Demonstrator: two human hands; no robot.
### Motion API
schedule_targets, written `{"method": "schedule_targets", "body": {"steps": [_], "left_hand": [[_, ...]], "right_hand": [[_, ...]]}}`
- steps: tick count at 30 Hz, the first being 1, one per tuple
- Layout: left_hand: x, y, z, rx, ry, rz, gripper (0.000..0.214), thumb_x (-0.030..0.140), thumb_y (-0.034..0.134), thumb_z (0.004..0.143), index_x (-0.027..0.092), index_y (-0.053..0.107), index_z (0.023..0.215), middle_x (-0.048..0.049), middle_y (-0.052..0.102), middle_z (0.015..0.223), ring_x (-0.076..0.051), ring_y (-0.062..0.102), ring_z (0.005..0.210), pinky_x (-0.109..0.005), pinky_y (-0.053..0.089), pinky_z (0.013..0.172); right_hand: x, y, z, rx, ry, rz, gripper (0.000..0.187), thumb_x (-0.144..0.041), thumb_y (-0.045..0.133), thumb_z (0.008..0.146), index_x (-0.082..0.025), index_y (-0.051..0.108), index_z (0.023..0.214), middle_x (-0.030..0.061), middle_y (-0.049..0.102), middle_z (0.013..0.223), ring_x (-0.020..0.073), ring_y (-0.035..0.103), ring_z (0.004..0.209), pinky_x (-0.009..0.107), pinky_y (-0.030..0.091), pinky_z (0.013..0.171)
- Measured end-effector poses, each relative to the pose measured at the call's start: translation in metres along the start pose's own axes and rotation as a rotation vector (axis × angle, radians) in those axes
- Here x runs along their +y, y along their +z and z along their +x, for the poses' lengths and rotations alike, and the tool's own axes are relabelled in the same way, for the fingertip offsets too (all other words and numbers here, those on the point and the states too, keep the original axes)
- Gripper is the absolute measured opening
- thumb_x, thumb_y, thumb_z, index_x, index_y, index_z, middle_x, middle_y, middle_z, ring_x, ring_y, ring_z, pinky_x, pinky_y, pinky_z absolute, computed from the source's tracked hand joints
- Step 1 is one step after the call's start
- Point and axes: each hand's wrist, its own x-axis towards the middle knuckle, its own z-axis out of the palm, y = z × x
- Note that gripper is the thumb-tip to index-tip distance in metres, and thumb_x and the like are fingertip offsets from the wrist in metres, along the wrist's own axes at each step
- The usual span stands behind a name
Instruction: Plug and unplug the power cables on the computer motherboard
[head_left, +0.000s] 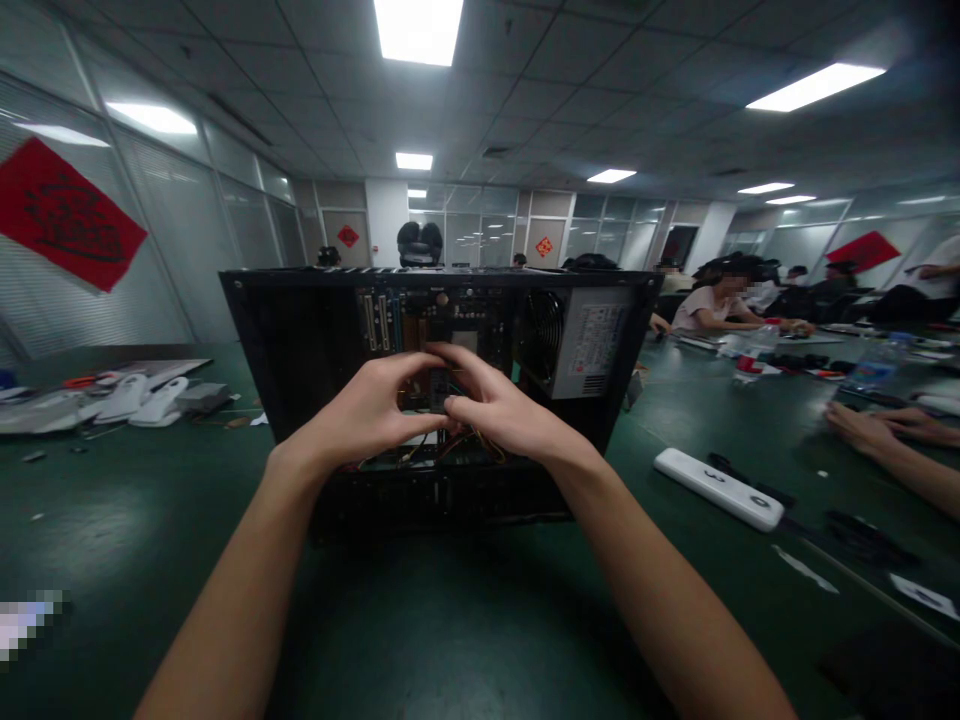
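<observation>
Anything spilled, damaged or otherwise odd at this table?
No spill or damage is evident around the open computer case. At right, a loose white strip on the green table looks like litter; a lower-left patch is pixelated.

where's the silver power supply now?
In the head view, the silver power supply is in the upper right of the black computer case, above and right of the right hand.

On my feed I record two dark marks on the white bar [718, 488], resembling a 3 and a 0. The power supply [592, 297] bears a label [598, 335] whose print I cannot resolve. Characters on the large red sign [71, 215] and door sign [544, 246] are illegible to me.
</observation>
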Motion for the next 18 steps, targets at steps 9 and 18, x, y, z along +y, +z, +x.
{"method": "schedule_targets", "body": {"steps": [9, 18], "left_hand": [[-0.005, -0.010, -0.005, -0.036, -0.044, 0.004, 0.057, 0.047, 0.075, 0.076, 0.017, 0.062, 0.123, -0.0094, 0.068, 0.122, -0.027, 0.065, 0.110, -0.039, 0.051, 0.098], [-0.019, 0.008, -0.001, -0.188, -0.045, -0.147, 0.050, 0.033, 0.065, 0.086, 0.020, 0.057, 0.134, -0.0082, 0.062, 0.135, -0.025, 0.060, 0.121, -0.041, 0.046, 0.107]], "right_hand": [[0.038, -0.024, -0.001, -0.013, -0.206, -0.401, 0.047, -0.027, 0.039, 0.100, -0.021, 0.041, 0.147, 0.0107, 0.051, 0.143, 0.0217, 0.047, 0.133, 0.046, 0.038, 0.114], [0.069, -0.023, -0.014, 0.006, -0.619, -0.887, 0.032, -0.023, 0.048, 0.099, -0.031, 0.065, 0.125, 0.0070, 0.061, 0.127, 0.0230, 0.054, 0.122, 0.048, 0.049, 0.105]]}}
